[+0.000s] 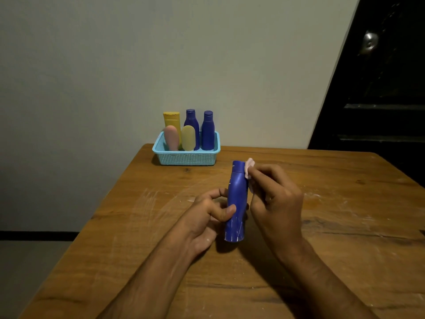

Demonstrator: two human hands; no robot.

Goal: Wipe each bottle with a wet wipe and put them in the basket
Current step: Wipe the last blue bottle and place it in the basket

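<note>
We are at a worn wooden table (299, 249) pushed against a pale wall, with a dark door off to the right. Near the middle of it stands the blue bottle (236, 203) we are wiping, roughly upright and leaning a touch, its base on or just above the wood; the shadow makes that hard to call. It looks like light, stiff plastic with a smooth, waisted body, probably slick once damp, so the narrow waist seems the safest place to hold. That is where our left hand (204, 217) has it, thumb pressed across the front and fingers curled round the far side. White streaks show low on the body, below that hold. Our right hand (276, 199) pinches the small pale wet wipe (249, 168) against the right shoulder, just under the cap, so the wipe sits above and right of the holding hand. Farther back, well apart from the hands, the light blue basket (186, 157) holds two more blue bottles (208, 132), a yellow tube (171, 119), a pink bottle (171, 138) and a pale yellow one (188, 138).
</note>
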